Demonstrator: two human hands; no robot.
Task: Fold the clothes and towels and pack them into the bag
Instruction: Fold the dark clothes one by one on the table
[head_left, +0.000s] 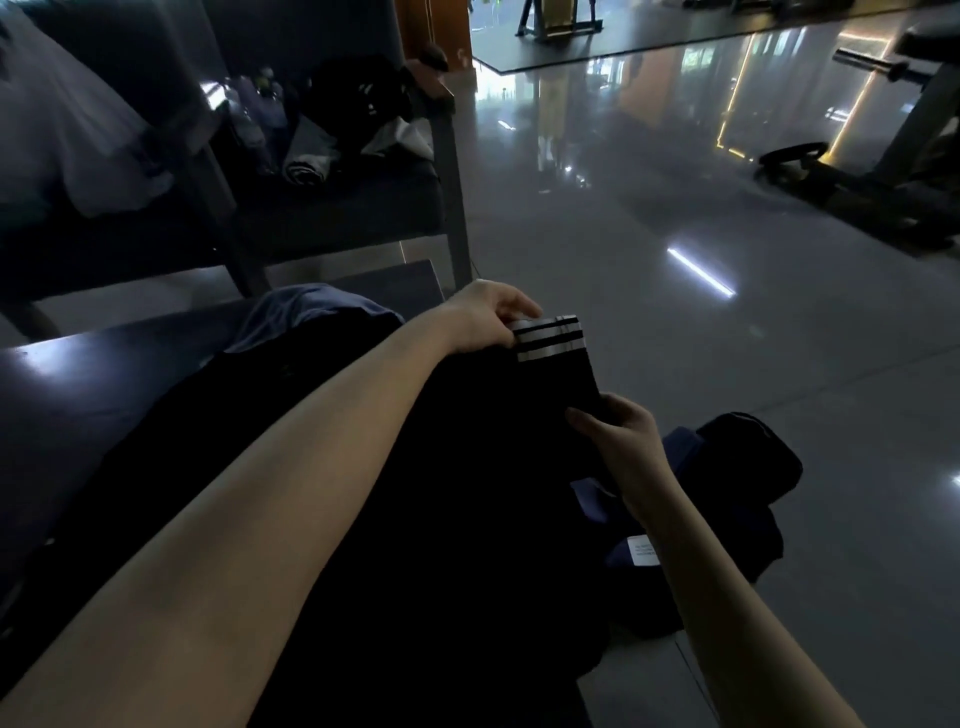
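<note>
Left forearm (260, 493) is closest, running up to the left hand (485, 317), which pinches the striped cuff of a black sock (558, 364) just right of centre. The right hand (621, 434) curls round its lower end at 4 o'clock. I'd pull it taut and line up the edges (tough in this light) before folding. The bag (743, 467), I think, sits on the floor around 4 o'clock.

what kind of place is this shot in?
Probably a gym: a barbell on a stand at right, what looks like a weight plate on the glossy floor below it, and an equipment frame on a black mat at the back.
</note>
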